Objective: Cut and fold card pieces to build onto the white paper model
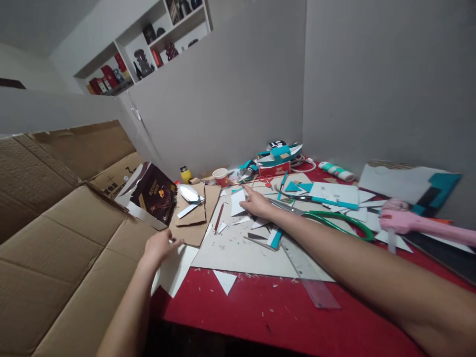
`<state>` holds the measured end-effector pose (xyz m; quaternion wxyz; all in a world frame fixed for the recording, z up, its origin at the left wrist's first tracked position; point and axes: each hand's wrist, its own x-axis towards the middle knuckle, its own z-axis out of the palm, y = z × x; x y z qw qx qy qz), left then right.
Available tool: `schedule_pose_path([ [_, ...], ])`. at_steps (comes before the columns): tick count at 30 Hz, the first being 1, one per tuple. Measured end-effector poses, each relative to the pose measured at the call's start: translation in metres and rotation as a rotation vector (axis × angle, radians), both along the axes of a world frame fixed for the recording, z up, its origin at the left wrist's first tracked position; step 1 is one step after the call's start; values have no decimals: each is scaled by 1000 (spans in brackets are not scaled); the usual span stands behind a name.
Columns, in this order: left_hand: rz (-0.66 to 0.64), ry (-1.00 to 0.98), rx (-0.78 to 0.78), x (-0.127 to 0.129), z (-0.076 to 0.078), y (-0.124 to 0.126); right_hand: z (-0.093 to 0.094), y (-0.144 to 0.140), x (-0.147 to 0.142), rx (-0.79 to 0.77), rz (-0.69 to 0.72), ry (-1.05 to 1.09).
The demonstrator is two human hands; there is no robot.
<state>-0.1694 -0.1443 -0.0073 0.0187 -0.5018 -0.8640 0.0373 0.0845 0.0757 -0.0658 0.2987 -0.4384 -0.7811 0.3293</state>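
My left hand (pixel 159 249) is at the near left corner of a flat brown cardboard piece (pixel 211 208), above a white sheet (pixel 180 272). One finger reaches along the cardboard's edge; the other fingers are partly hidden, and nothing shows in its grasp. My right hand (pixel 257 203) reaches over the middle of the table, index finger stretched out and thumb apart, touching a small white card piece (pixel 237 204). Left of that card lies a dark red pencil (pixel 219 219). Green-handled scissors (pixel 334 218) lie beside my right forearm, and a clear ruler (pixel 310 280) lies below it.
A large cardboard box (pixel 74 258) stands at the left, beside a dark printed box (pixel 156 193). Toward the back are a paper cup (pixel 220 177), a yellow bottle (pixel 185 174) and a teal-and-white paper boat (pixel 280 154). A pink glue gun (pixel 416 222) lies right on the red tablecloth (pixel 256 307).
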Motion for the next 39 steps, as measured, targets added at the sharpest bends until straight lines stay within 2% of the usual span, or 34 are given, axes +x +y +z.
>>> schedule_pose_path([
  [5, -5, -83, 115, 13, -23, -49, -1, 1, -1, 8, 10, 8],
  [8, -26, -139, 184, 21, -33, -59, -3, 1, -1, 5, 13, 19],
  [11, -46, -206, 281, 21, -33, -56, -5, 3, -3, 1, 18, 39],
  [13, -59, -246, 398, 17, -27, -45, -7, 4, -4, -3, 23, 52],
  [16, -38, -241, 701, 4, -7, -19, -9, 5, -6, -10, 33, 62],
  [19, 62, -145, 1040, -13, 20, 11, -10, 6, -6, -15, 44, 67],
  [22, 146, -94, 1205, -27, 43, 32, -11, 7, -6, -21, 50, 79],
  [26, 238, -108, 1191, -37, 57, 42, -12, 9, -7, -24, 54, 97],
  [31, 265, -160, 1098, -44, 59, 45, -13, 9, -10, -13, 54, 86],
  [34, 234, -222, 994, -43, 49, 49, -14, 9, -9, -3, 53, 61],
  [39, 181, -274, 819, -26, 18, 52, -15, 10, -8, 30, 47, 32],
])
